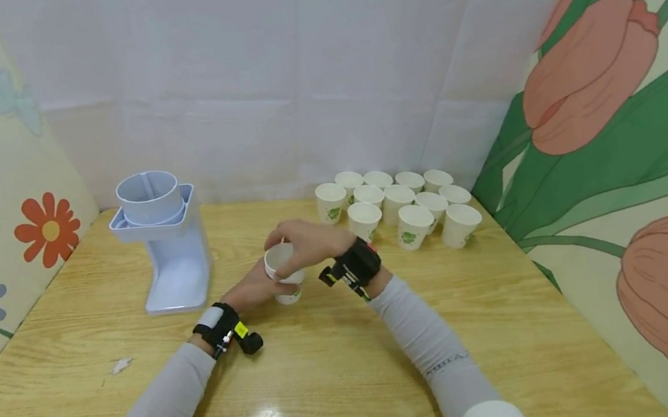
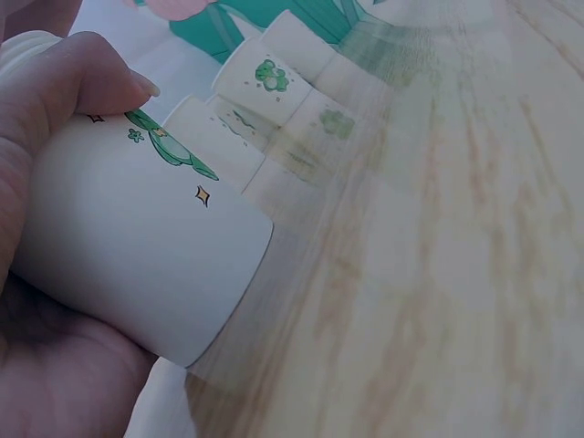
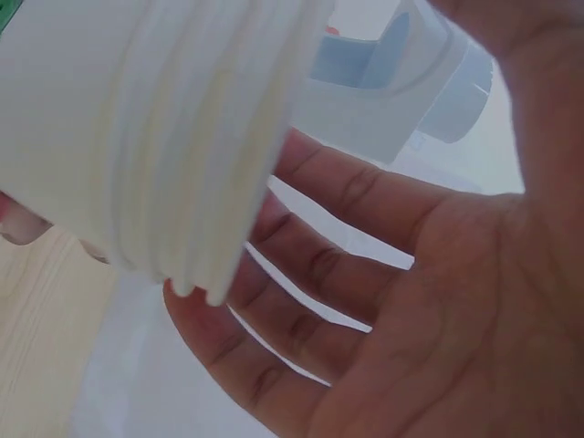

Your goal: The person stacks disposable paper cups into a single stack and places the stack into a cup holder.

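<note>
A short stack of nested white paper cups [image 1: 288, 297] stands near the middle of the table, mouth up. My left hand [image 1: 250, 289] grips it low down, with thumb and fingers round the wall; a green print shows beside the thumb in the left wrist view. From above, my right hand [image 1: 315, 239] holds the top of the stack. In the right wrist view its fingertips [image 3: 205, 319] touch several close-set rims [image 3: 219, 182], while the thumb's tip is out of frame.
Several white paper cups [image 1: 414, 225] with green prints stand in a group at the back right. A pale blue stand [image 1: 178, 280] with a round holder [image 1: 151, 201] is at the back left. A small white scrap [image 1: 121, 365] lies at the left.
</note>
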The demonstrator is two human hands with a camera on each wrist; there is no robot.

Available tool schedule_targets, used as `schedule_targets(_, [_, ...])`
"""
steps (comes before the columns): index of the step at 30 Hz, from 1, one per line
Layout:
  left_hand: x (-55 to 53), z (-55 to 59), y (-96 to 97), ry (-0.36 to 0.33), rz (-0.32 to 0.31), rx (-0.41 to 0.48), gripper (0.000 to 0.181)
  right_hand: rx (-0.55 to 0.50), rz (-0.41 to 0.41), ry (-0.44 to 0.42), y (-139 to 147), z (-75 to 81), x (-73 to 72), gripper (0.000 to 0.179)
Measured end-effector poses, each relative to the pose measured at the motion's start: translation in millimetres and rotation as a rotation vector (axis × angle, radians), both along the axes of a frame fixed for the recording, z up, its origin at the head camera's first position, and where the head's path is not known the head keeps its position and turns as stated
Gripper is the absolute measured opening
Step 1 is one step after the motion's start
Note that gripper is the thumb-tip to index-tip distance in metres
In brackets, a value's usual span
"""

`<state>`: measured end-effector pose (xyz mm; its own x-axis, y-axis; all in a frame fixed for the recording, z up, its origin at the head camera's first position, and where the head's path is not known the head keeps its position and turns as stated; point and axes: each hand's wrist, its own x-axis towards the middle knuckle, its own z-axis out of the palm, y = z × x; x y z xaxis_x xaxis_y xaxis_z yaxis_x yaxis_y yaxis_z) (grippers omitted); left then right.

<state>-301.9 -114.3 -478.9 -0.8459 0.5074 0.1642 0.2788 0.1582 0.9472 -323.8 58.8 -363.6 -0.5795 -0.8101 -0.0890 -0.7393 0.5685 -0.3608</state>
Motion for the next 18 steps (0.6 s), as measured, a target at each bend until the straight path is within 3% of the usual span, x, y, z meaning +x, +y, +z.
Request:
schedule_targets(10, [2.5, -0.3, 0.8, -0.002, 0.012, 0.009, 0.069, -0.028, -0.032, -0.058, 8.7, -1.5, -6.2, 0.059])
schedule_targets(18, [2.5, -1.2, 0.9, -0.008, 0.023, 0.043, 0.072, -0.133, -0.095, -0.056, 30.9, -1.9, -31.5, 0.05])
